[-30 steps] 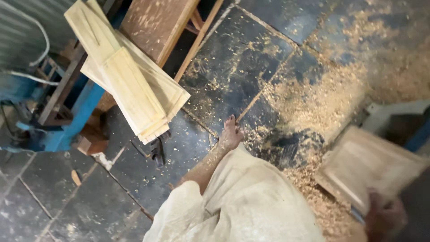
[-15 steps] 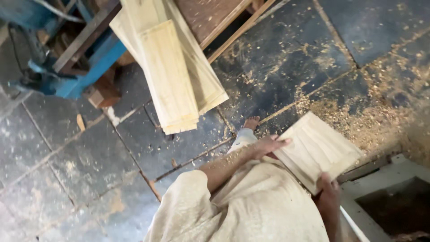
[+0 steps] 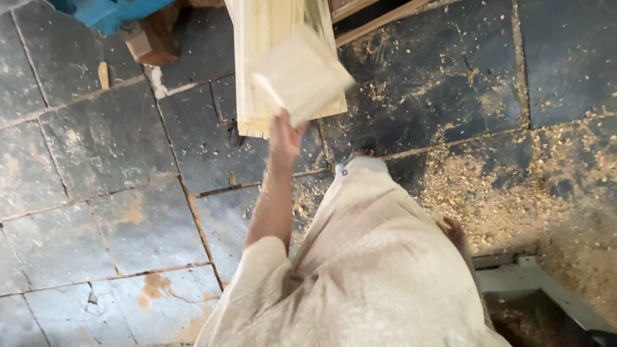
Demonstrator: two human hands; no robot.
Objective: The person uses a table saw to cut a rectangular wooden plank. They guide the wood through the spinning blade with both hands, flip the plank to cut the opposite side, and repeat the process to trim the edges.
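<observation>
Where both hands held it, left hand [image 3: 285,136] fingers grip raised wooden panel [image 3: 302,76], right hand [image 3: 454,232] hidden.

Small wooden panel [image 3: 302,77] motion-blurred, plank stack [image 3: 270,38] cut off at top, right hand [image 3: 457,234] mostly hidden by garment [image 3: 373,270]

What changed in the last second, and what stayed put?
The small board went from both hands at the person's right side up to the board stack, now carried by the left hand alone. The right hand let go and hangs by the robe. The stack and sawdust stayed.
</observation>
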